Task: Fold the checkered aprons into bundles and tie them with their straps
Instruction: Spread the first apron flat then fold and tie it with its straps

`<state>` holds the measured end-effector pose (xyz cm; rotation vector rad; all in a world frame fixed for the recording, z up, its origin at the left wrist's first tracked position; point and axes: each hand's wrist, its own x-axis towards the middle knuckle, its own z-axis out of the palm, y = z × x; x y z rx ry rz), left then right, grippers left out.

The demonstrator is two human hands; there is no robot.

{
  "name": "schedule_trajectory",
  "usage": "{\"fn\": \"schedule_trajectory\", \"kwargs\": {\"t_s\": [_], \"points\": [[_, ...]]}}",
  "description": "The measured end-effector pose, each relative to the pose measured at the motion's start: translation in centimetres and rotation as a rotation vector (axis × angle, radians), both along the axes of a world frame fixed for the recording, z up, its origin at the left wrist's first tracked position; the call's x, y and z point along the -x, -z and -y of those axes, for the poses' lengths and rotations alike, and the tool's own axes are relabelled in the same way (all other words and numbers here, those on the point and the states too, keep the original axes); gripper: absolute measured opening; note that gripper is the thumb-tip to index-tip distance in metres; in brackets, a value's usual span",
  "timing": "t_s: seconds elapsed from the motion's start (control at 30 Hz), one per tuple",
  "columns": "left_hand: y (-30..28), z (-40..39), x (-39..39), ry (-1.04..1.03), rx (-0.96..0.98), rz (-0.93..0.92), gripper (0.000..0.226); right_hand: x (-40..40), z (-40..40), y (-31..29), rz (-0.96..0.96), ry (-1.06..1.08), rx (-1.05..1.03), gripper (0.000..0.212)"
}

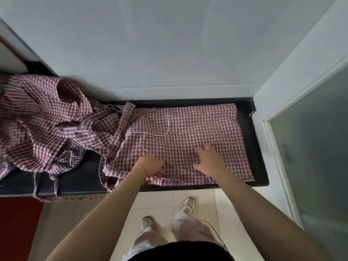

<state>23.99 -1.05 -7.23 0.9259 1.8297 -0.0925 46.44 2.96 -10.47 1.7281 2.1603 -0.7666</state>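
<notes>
Early folding step, by the look of it: one checkered apron (188,136) spread flat on the dark tabletop (258,147), white-piped pocket (162,125) facing up, straps (120,129) trailing off toward the left. Left hand (150,166) at the near edge of the cloth, fingers curled under and pinching the hem. Right hand (209,159) resting on top just to the right, fingers spread and relaxed, pressing the fabric flat. To the left, a crumpled heap of more aprons (41,119), one corner hanging over the tabletop's front edge, not yet folded.

Next, likely: lift the pinched near edge and carry it over toward the wall side while holding the middle down, keeping the fold line straight. Worth pulling the straps free of the heap first, since needed loose for tying the finished bundle.
</notes>
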Motion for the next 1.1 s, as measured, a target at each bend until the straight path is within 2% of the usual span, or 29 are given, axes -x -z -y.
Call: {"fn": "schedule_trajectory", "kwargs": {"t_s": [0.13, 0.23, 0.37, 0.47, 0.57, 0.7, 0.87, 0.97, 1.03, 1.1], "points": [[1.8, 4.7, 3.3, -0.264, 0.189, 0.171, 0.061, 3.1, 2.4, 0.2, 0.128, 0.034, 0.027, 0.089], [3.2, 7.5, 4.7, -0.518, 0.197, 0.285, 0.063, 4.5, 3.6, 0.9, 0.186, 0.078, 0.024, 0.104], [4.7, 9.6, 5.4, -0.935, 0.12, 0.414, 0.041, 4.5, 5.0, 1.8, 0.168, 0.177, 0.075, 0.122], [5.4, 10.3, 4.9, -1.136, 0.053, 0.499, 0.023, 3.7, 5.7, 1.7, 0.146, 0.218, 0.103, 0.125], [5.3, 10.7, 3.9, -1.117, 0.023, 0.482, 0.011, 3.0, 6.0, 1.6, 0.137, 0.231, 0.109, 0.127], [5.3, 11.5, 2.6, -1.019, 0.065, 0.472, 0.011, 1.7, 5.5, 1.7, 0.169, 0.263, 0.116, 0.126], [5.0, 12.2, 1.3, -1.099, 0.147, 0.517, 0.011, -0.5, 4.3, 1.8, 0.195, 0.265, 0.125, 0.123], [3.6, 11.9, 0.6, -0.924, 0.232, 0.475, 0.018, -1.5, 3.5, 1.7, 0.223, 0.246, 0.144, 0.124], [2.1, 11.1, 0.4, -0.789, 0.166, 0.393, 0.025, -1.6, 2.5, 1.1, 0.299, 0.217, 0.165, 0.124], [0.7, 10.2, 0.9, -0.712, -0.087, 0.161, 0.029, -0.7, 1.7, 0.1, 0.432, 0.191, 0.154, 0.106]]}}
